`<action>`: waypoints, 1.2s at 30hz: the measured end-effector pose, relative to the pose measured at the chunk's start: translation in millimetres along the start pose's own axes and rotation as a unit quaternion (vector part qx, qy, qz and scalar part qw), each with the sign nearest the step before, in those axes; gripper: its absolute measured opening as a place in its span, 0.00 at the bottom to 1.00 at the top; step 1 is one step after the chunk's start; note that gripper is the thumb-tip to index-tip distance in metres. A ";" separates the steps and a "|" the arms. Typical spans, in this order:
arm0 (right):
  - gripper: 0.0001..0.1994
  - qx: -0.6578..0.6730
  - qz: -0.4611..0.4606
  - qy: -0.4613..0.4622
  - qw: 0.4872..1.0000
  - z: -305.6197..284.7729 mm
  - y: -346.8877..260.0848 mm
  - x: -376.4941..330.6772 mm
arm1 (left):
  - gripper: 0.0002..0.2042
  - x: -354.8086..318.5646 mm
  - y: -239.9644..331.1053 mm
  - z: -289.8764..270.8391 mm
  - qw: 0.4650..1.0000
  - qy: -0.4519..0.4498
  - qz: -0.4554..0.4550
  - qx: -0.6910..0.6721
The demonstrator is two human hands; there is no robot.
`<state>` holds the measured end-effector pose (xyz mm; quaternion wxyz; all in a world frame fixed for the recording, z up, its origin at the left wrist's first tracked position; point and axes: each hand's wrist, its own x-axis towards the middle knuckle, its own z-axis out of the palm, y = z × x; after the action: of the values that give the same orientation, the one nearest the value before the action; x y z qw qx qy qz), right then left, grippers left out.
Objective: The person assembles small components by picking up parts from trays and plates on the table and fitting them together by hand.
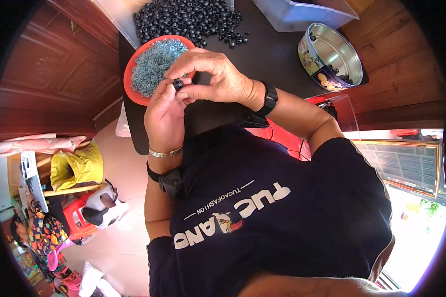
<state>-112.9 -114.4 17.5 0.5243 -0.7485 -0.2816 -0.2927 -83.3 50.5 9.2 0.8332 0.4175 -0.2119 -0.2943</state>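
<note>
Black piece [178, 84], small and rounded, is held above the near side of the orange-red bowl [128, 81], close to the left edge of the dark table [267, 54]. Fingertips of the left hand [166, 116] and right hand [215, 74] pinch it together. Translucent bluish pieces [156, 64] fill the bowl. Beyond it, a heap of black pieces [178, 22] spreads from a clear container [116, 22] onto the tabletop. A round tin [342, 47] by the right edge holds a few black pieces; a translucent bin [292, 17] stands toward the far right corner.
</note>
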 end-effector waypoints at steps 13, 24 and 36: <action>0.06 0.192 0.117 -0.012 0.974 -0.2 7.4 -2.4 | 0.16 0.6 -2.5 -1.4 0.999 0.012 -0.029 -0.011; 0.12 -0.026 -0.001 0.017 1.000 2.6 5.0 -1.6 | 0.15 -0.7 1.4 4.3 0.998 0.036 -0.028 -0.048; 0.17 -0.137 -0.082 0.053 0.986 4.3 -3.0 -0.6 | 0.16 -2.6 3.2 11.9 0.999 0.009 0.001 -0.039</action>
<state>-114.9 -109.5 17.8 0.4047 -0.7710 -0.2709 -0.4104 -91.3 46.9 18.3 0.8508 0.3876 -0.1928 -0.2978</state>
